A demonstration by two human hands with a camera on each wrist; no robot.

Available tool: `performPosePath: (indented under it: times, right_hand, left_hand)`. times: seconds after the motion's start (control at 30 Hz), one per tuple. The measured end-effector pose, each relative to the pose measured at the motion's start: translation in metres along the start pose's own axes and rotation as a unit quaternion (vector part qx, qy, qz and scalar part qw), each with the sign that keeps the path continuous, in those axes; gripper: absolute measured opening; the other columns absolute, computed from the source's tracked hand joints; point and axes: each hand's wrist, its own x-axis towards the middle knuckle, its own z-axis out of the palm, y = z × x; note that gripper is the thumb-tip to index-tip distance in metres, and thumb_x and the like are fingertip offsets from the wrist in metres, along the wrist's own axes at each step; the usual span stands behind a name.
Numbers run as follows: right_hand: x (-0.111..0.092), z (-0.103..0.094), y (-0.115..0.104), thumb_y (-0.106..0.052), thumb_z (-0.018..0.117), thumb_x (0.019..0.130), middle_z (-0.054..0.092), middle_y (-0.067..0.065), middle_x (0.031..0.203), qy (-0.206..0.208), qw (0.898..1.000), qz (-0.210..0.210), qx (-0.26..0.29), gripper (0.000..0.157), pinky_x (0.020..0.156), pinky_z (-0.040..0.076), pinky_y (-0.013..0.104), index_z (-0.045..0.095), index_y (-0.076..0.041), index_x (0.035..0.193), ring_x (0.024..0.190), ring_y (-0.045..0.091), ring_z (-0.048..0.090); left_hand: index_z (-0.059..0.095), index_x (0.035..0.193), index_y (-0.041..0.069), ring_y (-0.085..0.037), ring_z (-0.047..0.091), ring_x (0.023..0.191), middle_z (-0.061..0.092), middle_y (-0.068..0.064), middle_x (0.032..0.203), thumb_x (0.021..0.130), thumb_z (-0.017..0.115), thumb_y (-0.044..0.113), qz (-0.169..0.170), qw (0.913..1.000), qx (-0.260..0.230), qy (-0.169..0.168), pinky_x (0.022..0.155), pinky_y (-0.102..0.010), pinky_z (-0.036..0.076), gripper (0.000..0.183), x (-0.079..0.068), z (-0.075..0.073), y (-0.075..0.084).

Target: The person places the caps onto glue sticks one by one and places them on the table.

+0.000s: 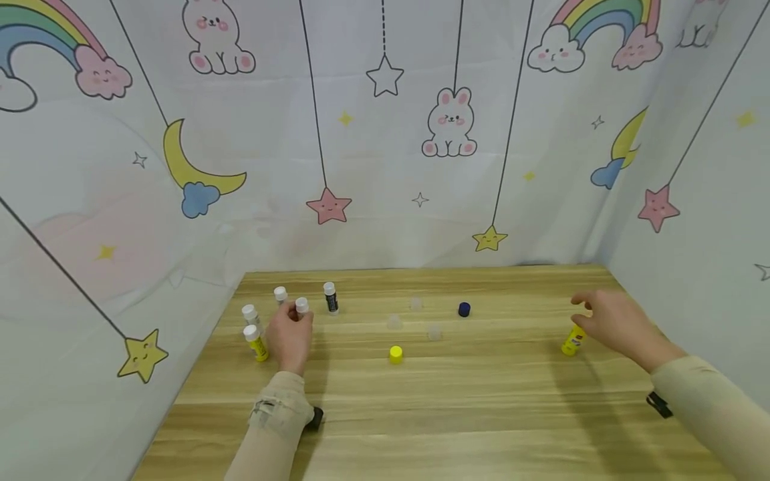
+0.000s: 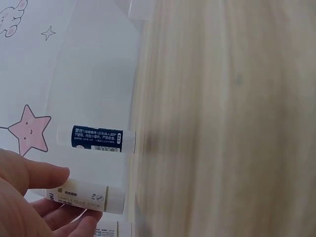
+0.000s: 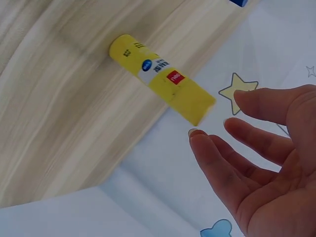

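Left hand (image 1: 291, 342): fingers curled round white glue stick (image 2: 91, 196), left side of table (image 1: 469, 414); sideways lift could knock over nearby dark-labelled stick (image 1: 332, 302). Right hand (image 1: 616, 327): fingers parted, nothing gripped, near top of yellow glue stick (image 1: 573, 341), upright at right; off-centre fingertip contact could topple it

Left of centre, the left hand (image 1: 290, 339) is curled; at right, the right hand (image 1: 616, 327) is held with thumb (image 3: 269, 104) and fingers (image 3: 219, 170) parted.
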Motion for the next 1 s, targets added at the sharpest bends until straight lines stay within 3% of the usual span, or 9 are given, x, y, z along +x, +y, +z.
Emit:
performPosePath:
  times: [0.53, 1.0]
  right_hand:
    - [0.02, 0.002, -0.033, -0.013, 0.078, 0.085, 0.07, 0.021, 0.101, 0.021, 1.0, -0.016, -0.011, 0.029, 0.066, 0.055, 0.052, 0.072, 0.002, 0.109, 0.086, 0.037, 0.068]
    - [0.033, 0.026, -0.055, -0.01, 0.078, 0.085, 0.069, 0.014, 0.097, 0.012, 0.999, -0.037, 0.024, 0.025, 0.07, 0.055, 0.049, 0.073, 0.0, 0.107, 0.085, 0.031, 0.066]
  left_hand:
    - [0.071, 0.111, 0.007, -0.033, 0.065, 0.096, 0.071, -0.014, 0.103, 0.089, 0.075, 0.018, 0.026, 0.9996, 0.006, 0.009, 0.082, -0.05, 0.049, 0.025, -0.001, -0.003, 0.005]
    - [0.071, 0.111, 0.006, -0.031, 0.065, 0.097, 0.071, -0.013, 0.105, 0.088, 0.076, 0.015, 0.044, 0.9989, -0.012, 0.007, 0.085, -0.049, 0.05, 0.026, -0.005, 0.0, 0.011]
